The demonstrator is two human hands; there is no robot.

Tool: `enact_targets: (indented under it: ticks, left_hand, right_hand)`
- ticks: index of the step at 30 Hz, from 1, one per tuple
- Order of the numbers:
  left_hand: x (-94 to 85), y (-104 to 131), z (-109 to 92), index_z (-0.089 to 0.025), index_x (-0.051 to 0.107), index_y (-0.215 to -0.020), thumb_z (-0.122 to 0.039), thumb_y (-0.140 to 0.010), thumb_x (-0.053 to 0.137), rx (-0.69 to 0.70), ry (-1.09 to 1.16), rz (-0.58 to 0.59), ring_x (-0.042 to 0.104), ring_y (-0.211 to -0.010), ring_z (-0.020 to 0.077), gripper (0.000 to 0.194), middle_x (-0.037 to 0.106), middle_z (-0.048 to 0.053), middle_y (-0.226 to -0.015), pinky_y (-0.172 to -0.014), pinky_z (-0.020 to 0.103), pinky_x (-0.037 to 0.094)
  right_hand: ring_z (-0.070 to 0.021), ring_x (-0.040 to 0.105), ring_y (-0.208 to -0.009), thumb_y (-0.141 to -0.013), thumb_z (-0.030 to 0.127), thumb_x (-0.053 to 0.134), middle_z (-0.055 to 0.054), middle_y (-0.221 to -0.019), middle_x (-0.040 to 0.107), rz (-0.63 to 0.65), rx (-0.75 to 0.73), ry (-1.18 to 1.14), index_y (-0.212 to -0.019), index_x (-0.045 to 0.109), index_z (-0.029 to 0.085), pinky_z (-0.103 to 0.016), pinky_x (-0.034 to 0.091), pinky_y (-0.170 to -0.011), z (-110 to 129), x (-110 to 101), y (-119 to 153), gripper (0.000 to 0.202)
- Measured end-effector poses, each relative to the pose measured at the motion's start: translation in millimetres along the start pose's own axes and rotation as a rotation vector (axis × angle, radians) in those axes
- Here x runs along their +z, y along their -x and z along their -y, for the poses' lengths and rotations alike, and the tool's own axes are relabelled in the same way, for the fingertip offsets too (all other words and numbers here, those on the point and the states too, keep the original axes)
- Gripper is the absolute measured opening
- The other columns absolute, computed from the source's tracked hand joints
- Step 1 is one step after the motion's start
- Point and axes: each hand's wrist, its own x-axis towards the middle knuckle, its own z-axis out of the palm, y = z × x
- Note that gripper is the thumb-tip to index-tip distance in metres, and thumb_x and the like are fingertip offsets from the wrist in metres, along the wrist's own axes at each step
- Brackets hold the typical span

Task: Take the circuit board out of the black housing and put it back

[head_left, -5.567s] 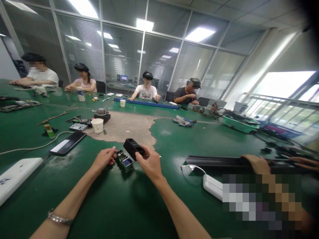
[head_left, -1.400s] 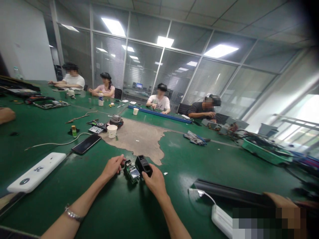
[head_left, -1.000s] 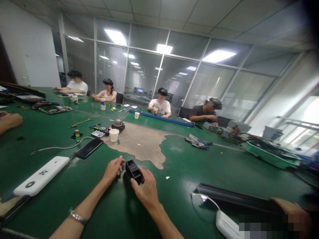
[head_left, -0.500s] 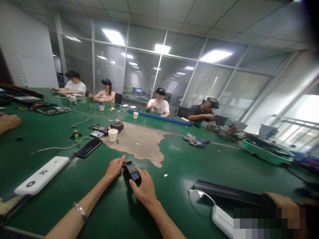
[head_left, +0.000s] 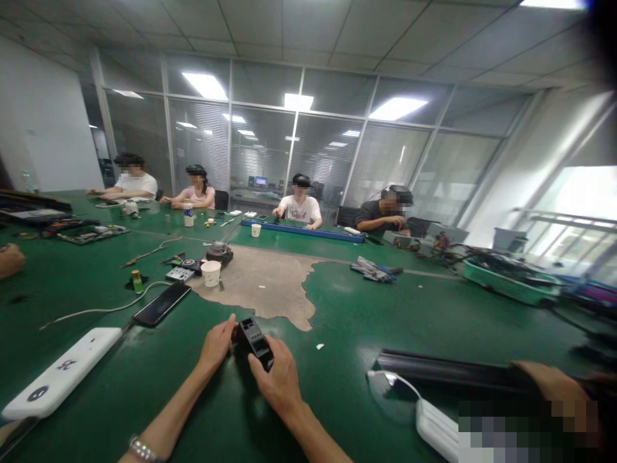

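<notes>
My right hand is closed around the lower end of a small black boxy device, thumb on its near side. Openings and a row of small marks show on the device's upper face, which tilts toward me. At its far left edge is my left hand, fingers drawn together with the tips against or just beside the casing. Whatever those fingertips pinch, if anything, is hidden. Both hands are just above the green tabletop.
To the left lie a white power bank and a phone. A paper cup stands ahead, near a bare brown patch. Gloves lie beyond. At right, another person's hand rests on a long black part. Several people sit opposite.
The view has shifted slightly, with the far scene moving left and down. The device has tilted in my right hand, so its bluish panel now looks dark. Both hands stay close to it.
</notes>
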Motion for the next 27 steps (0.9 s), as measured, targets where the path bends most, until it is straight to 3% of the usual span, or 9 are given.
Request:
enact_targets:
  ticks: [4, 7, 12, 18, 23, 27]
  left_hand:
    - [1.9, -7, 4, -0.013, 0.071, -0.095, -0.075, -0.081, 0.027, -0.049, 0.124, 0.043, 0.051, -0.044, 0.0152, 0.077, 0.064, 0.005, -0.068, -0.045, 0.027, 0.036]
    - [3.2, -10, 5, -0.013, 0.071, -0.095, -0.075, -0.080, 0.029, -0.080, 0.144, 0.058, 0.049, -0.041, 0.0134, 0.077, 0.063, 0.004, -0.067, -0.042, 0.026, 0.035]
    - [3.1, -11, 3, -0.012, 0.071, -0.094, -0.074, -0.079, 0.031, -0.098, 0.169, 0.055, 0.051, -0.044, 0.0129, 0.076, 0.064, 0.007, -0.074, -0.039, 0.025, 0.034]
    - [2.6, -11, 0, -0.011, 0.071, -0.094, -0.074, -0.079, 0.031, -0.115, 0.207, 0.051, 0.051, -0.045, 0.0127, 0.076, 0.063, 0.007, -0.076, -0.037, 0.024, 0.034]
    - [1.4, -11, -1, -0.011, 0.071, -0.094, -0.072, -0.080, 0.033, -0.112, 0.200, 0.045, 0.051, -0.044, 0.0121, 0.073, 0.064, 0.007, -0.075, -0.038, 0.024, 0.035]
    - [-0.9, -10, -1, -0.011, 0.070, -0.095, -0.070, -0.082, 0.032, -0.104, 0.200, 0.050, 0.051, -0.043, 0.0115, 0.072, 0.066, 0.008, -0.077, -0.038, 0.024, 0.035]
  right_hand:
    - [-0.0233, 0.061, -0.102, -0.087, 0.032, 0.057, -0.009, -0.114, 0.063, -0.067, 0.048, -0.080, -0.125, 0.054, 0.019, -0.036, 0.051, -0.088, 2, -17, -14, 0.040]
    - [-0.0245, 0.061, -0.103, -0.085, 0.033, 0.057, -0.011, -0.115, 0.063, -0.106, 0.116, -0.013, -0.123, 0.055, 0.017, -0.036, 0.050, -0.089, -11, -24, -24, 0.041]
    - [-0.0295, 0.062, -0.102, -0.077, 0.026, 0.059, -0.012, -0.104, 0.067, 0.026, 0.217, 0.221, -0.111, 0.064, 0.015, -0.040, 0.047, -0.093, -41, -22, -25, 0.036]
    - [-0.0341, 0.057, -0.112, -0.076, 0.035, 0.062, -0.018, -0.117, 0.063, 0.094, 0.198, 0.319, -0.126, 0.057, 0.008, -0.044, 0.044, -0.098, -53, -21, -23, 0.057]
    - [-0.0294, 0.061, -0.108, -0.077, 0.030, 0.061, -0.013, -0.116, 0.066, 0.145, 0.186, 0.174, -0.121, 0.061, 0.012, -0.041, 0.045, -0.098, -50, -27, -29, 0.047]
    - [-0.0246, 0.066, -0.092, -0.081, 0.032, 0.059, -0.008, -0.104, 0.071, 0.090, 0.233, 0.051, -0.114, 0.065, 0.017, -0.036, 0.051, -0.084, -25, -37, -36, 0.037]
